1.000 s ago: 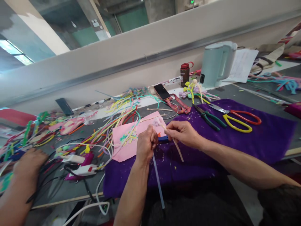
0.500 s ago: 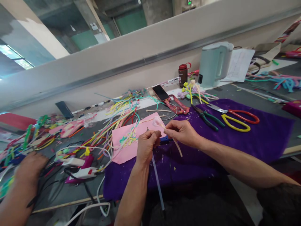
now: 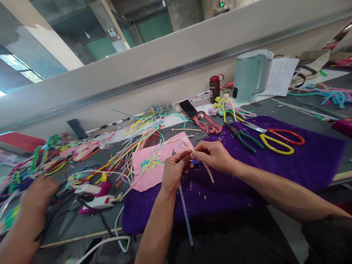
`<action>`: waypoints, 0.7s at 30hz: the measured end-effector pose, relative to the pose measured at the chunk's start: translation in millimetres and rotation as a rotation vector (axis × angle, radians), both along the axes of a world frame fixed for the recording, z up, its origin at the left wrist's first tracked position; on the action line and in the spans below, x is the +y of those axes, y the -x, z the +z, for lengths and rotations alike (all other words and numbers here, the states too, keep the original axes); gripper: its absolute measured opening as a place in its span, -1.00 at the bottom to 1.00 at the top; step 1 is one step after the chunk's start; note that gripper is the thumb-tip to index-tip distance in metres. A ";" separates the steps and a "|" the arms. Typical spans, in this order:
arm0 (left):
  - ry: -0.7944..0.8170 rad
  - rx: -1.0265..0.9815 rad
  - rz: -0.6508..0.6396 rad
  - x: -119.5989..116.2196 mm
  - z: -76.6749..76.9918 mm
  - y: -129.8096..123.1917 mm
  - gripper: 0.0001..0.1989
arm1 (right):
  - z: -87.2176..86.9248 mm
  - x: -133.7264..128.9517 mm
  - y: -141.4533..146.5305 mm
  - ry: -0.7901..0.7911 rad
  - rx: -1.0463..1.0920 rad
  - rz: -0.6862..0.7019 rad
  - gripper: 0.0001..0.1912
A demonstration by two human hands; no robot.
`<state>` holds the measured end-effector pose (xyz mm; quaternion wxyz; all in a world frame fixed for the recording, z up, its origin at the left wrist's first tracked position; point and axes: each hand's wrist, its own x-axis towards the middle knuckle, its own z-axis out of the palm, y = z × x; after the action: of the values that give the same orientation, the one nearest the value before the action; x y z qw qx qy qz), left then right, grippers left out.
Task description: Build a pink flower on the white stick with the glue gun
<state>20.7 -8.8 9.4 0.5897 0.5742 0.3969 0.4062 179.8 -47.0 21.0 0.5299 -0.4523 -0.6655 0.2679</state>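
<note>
A cream pipe cleaner [image 3: 209, 174] is pinched in my right hand [image 3: 214, 156], its free end hanging down to the right. My left hand [image 3: 176, 167] is closed, with thumb and fingertips meeting the pipe cleaner beside my right fingertips. Just above the fingers shows a pale round loop [image 3: 186, 143]; I cannot tell whether it is part of the pipe cleaner. A blue glue gun [image 3: 195, 161] is partly hidden under my left hand, its nozzle showing beyond the knuckles. From its rear a long translucent glue stick [image 3: 185, 214] extends toward me. Beneath are a pink sheet [image 3: 144, 179] and purple cloth [image 3: 236, 187].
Pliers [image 3: 243, 139] and red-and-yellow-handled scissors [image 3: 277, 137] lie right. Behind stand a kettle [image 3: 249, 79] and bottle [image 3: 214, 89], near a phone [image 3: 188, 109]. Pipe cleaners [image 3: 143, 135], cables and a power strip [image 3: 96, 201] spread left, beside another person's hand [image 3: 41, 192].
My left fingers have moved slightly right and up, from beside the pipe cleaner to touching it near my right fingertips. My right hand stays almost still.
</note>
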 end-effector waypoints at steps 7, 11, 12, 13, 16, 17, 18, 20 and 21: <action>-0.025 -0.035 0.004 -2.2 2.1 -2.1 -0.70 | 3.1 -1.2 -0.5 -0.002 0.008 0.009 -0.82; -0.060 -0.014 -0.005 -3.6 3.6 -3.7 -0.63 | 1.8 -0.7 0.5 -0.017 0.014 0.007 -0.82; -0.079 -0.006 -0.004 -4.0 4.1 -4.0 -0.63 | 1.3 -0.4 0.6 -0.017 0.014 0.008 -0.82; -0.095 -0.001 0.003 -4.2 4.6 -4.1 -0.64 | 0.8 -0.2 0.7 -0.016 0.011 0.006 -0.82; -0.096 0.003 0.037 -3.7 4.9 -2.6 -0.74 | -0.7 0.1 0.6 -0.003 -0.018 0.000 -0.83; -0.080 -0.004 0.051 -3.0 4.5 -1.6 -0.78 | -1.3 0.2 0.7 0.002 -0.027 0.002 -0.83; -0.062 -0.016 0.065 -2.2 3.9 -0.5 -0.81 | -2.0 0.2 1.0 0.005 -0.033 0.007 -0.84; -0.033 -0.045 0.087 -0.7 2.4 1.2 -0.80 | -3.6 0.3 1.7 0.007 -0.039 0.014 -0.84; -0.022 -0.063 0.095 -0.2 1.7 1.4 -0.79 | -4.5 0.3 2.2 0.007 -0.039 0.013 -0.83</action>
<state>19.2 -9.1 11.2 0.5757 0.5482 0.4005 0.4557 177.6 -46.6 16.5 0.5135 -0.4548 -0.6778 0.2647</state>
